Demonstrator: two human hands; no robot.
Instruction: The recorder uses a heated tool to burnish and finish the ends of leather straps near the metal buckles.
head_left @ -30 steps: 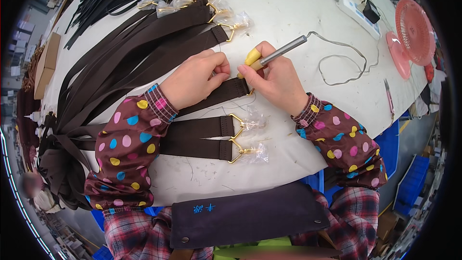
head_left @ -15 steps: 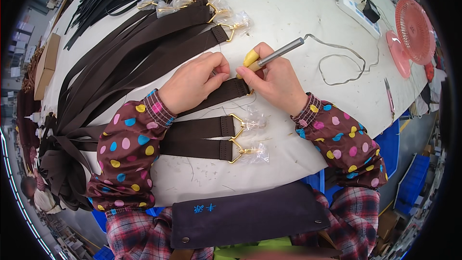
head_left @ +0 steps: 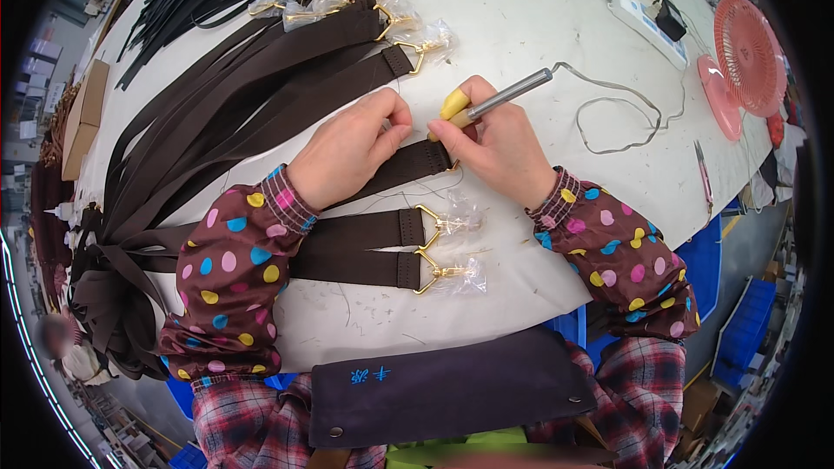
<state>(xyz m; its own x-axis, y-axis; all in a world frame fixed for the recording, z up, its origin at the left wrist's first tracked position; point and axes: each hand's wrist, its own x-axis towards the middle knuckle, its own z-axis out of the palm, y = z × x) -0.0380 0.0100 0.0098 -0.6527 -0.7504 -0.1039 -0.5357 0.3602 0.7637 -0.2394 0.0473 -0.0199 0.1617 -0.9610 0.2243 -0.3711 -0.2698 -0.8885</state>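
Note:
My right hand (head_left: 508, 146) grips a corded pen-shaped tool (head_left: 512, 94) with a silver barrel. A yellow cover (head_left: 453, 103) wraps one of its fingers. The tool's lower end is down by the stitched end of a dark brown strap (head_left: 408, 165), beside a gold ring. My left hand (head_left: 352, 148) is closed in a pinch over the same strap, left of the tool; what its fingertips hold is too small to make out. Two more brown straps (head_left: 360, 269) lie nearer me, with gold rings and clasps (head_left: 447, 273) in clear plastic.
More brown straps (head_left: 261, 78) with plastic-wrapped hardware spread at the upper left, and black strips (head_left: 208, 0) lie beyond them. A power strip (head_left: 647, 26), a pink fan (head_left: 747, 56), the tool's cord (head_left: 580, 122) and tweezers (head_left: 703, 174) are on the right. Loose threads lie on the white table (head_left: 521, 269).
My left hand has shifted very slightly, still pinched. The tool in my right hand has barely moved, its end staying at the strap.

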